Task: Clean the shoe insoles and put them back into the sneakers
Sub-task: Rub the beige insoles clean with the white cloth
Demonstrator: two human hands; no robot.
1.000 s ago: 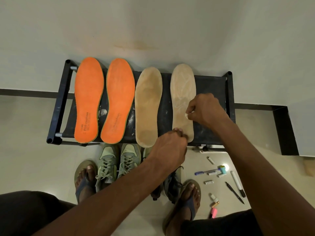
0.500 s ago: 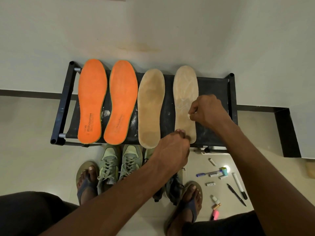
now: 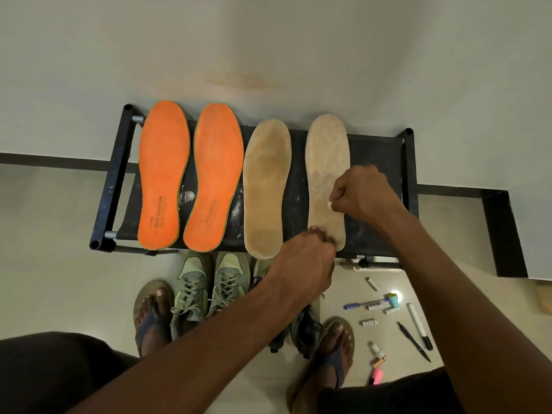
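A low black rack (image 3: 376, 150) against a pale wall. Right hand (image 3: 363, 195) fingers pinch a small white piece against the tan insole (image 3: 327, 162); left hand (image 3: 301, 264) pinches its heel. Insole looks light, floppy; best steadied at the heel.
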